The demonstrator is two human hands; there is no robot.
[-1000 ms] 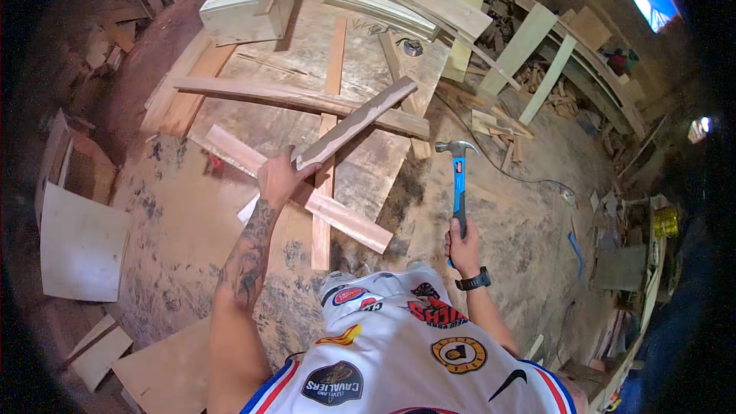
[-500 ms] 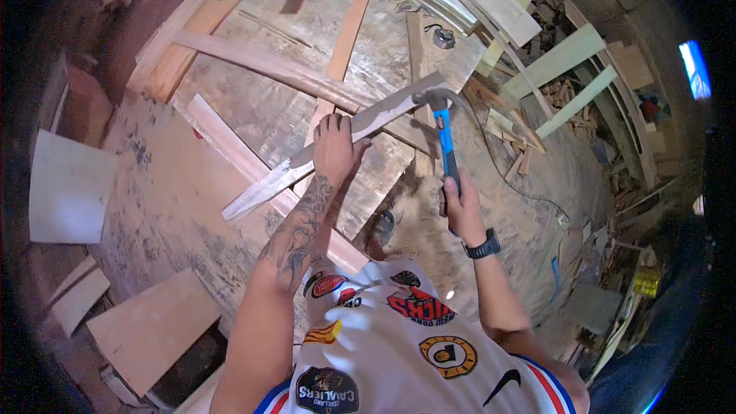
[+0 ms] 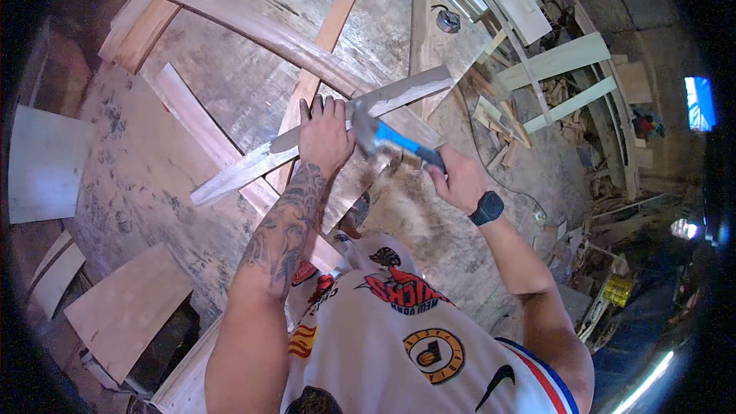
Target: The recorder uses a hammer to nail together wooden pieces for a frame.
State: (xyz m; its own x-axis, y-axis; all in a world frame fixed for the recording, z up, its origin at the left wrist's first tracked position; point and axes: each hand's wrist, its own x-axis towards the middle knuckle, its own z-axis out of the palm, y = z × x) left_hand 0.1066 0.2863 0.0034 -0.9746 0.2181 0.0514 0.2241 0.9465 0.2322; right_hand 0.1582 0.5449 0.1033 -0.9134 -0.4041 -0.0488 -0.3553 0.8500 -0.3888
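Note:
A long narrow wooden board (image 3: pixel 244 172), pale on one part and grey-brown on the rest, lies slantwise across the other planks. My left hand (image 3: pixel 325 136) grips it near the middle, fingers laid over its top and thumb along the near edge. In my right hand (image 3: pixel 462 179) is a hammer (image 3: pixel 400 140) with a blue and dark handle. Its blurred metal head is close beside my left hand, over the board; whether it touches the wood I cannot tell. Beneath the board, a reddish plank (image 3: pixel 288 119) runs away from me.
Another long plank (image 3: pixel 257 29) crosses the worn work surface (image 3: pixel 222 50), and a pinkish plank (image 3: pixel 188 111) lies at its left. A small dark round object (image 3: pixel 448 21) sits at the far right. Wood offcuts (image 3: pixel 502 126) and a thin cord are to the right. Loose panels (image 3: pixel 126 307) stand at left.
The hammer has swung left and down from the board's right part to beside my left hand. My left hand stays on the board. The whole view has shifted a little.

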